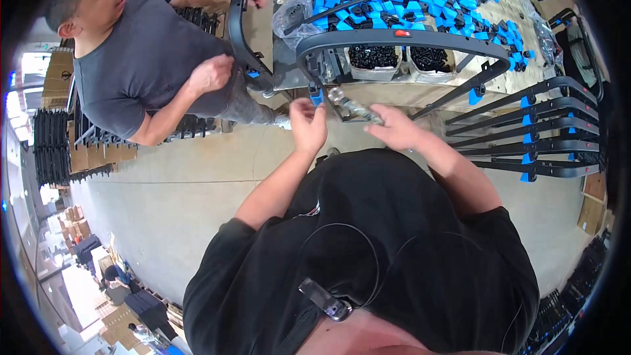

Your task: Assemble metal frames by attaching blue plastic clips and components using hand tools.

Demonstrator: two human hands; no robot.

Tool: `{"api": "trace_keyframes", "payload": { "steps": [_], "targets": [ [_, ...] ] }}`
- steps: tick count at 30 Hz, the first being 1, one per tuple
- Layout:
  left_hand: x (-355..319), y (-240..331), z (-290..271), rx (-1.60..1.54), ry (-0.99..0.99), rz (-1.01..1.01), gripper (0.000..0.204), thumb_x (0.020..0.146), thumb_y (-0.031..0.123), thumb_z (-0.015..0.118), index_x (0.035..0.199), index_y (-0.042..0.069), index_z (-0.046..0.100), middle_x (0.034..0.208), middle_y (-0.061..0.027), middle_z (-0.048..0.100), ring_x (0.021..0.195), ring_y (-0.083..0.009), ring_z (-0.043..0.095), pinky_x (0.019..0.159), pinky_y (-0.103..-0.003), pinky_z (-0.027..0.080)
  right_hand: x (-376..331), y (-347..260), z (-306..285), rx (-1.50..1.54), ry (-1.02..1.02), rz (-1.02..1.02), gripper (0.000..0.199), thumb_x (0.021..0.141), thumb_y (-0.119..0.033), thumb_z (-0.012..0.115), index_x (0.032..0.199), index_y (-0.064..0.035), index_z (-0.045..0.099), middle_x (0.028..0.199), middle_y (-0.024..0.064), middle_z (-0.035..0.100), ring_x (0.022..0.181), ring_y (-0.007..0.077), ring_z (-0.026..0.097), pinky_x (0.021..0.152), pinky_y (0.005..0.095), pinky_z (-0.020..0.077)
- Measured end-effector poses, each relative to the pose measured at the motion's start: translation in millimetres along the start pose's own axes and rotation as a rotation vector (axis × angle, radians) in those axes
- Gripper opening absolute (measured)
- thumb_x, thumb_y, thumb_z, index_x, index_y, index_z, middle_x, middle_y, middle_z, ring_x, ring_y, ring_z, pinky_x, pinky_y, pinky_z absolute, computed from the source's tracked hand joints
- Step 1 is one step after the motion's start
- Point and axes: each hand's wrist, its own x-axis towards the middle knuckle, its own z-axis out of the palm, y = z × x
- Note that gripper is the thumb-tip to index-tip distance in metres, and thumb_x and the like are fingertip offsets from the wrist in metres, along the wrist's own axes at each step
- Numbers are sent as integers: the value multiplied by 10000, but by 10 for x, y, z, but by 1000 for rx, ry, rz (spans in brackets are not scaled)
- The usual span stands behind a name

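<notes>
Silvery tool (353, 104) pointing at blue clip (317, 96), fingers close by

Person is standing at the desk (509, 16), w/ a black curved frame (358, 39) arching across its near edge. Blue clip is sitting on the frame's L end, just beyond the L hand (309, 130). L fingers are curling, thumb near the clip's lower end; can't tell if they're pinching it or just hovering. R hand (396, 130) is gripping the silvery tool by its near end, thumb & fingers around it, tip aiming L toward the clip; contact can't be confirmed.

Main risk, imo: tip slipping off & catching L thumb, b/c the fingers are sitting so near its line. R grip is looking far back on the tool, so the tip could wander. Frame could also be twisting under a push if nothing's bracing it; support isn't showing clearly.

Two open white boxes (373, 75) of small black parts (430, 58) are standing right behind the frame, so a knock from the arch could spill them. Blue pieces (411, 0) are heaping loosely across the desk; a bump could send some over the edge. Co-worker (164, 59) is standing close on the L by a 2nd frame (239, 16); the two frames could be colliding if either swings.
</notes>
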Motion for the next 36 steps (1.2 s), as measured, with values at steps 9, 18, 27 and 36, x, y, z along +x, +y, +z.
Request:
{"api": "trace_keyframes", "payload": {
  "steps": [9, 18, 27, 36],
  "targets": [
    [194, 255, -755, -773, -431, -222, 237, 1060, 121, 500, 1275, 48, 434, 1054, -137, 651, 887, -225, 687, 725, -363, 596, 366, -309, 872, -211, 249, -393, 284, 863, -160, 692, 1079, -9, 587, 922, 181, 628, 859, 356, 626, 786, 412, 514],
    [784, -188, -752, -645, -329, -258, 148, 946, 153, 717, 1001, 49, 627, 767, -39, 646, 605, -107, 556, 533, -253, 430, 443, 77, 1096, 189, 499, 202, 213, 937, -204, 650, 927, -8, 570, 745, 89, 572, 707, 167, 511, 658, 343, 447],
    [936, -223, -607, -738, -369, -394, 180, 952, 198, 698, 935, 81, 562, 711, -16, 559, 536, -107, 465, 477, -264, 346, 253, 70, 1178, 99, 463, 381, 318, 925, -304, 711, 871, -9, 607, 702, 50, 564, 657, 134, 510, 636, 329, 442],
    [948, -353, -587, -854, -446, -581, 181, 962, 220, 676, 929, 92, 552, 781, -38, 589, 659, -141, 536, 572, -291, 408, 131, 52, 1129, 163, 470, 296, 207, 911, -228, 747, 913, -27, 698, 732, -18, 602, 668, 65, 478, 612, 283, 420]
  ]
}}
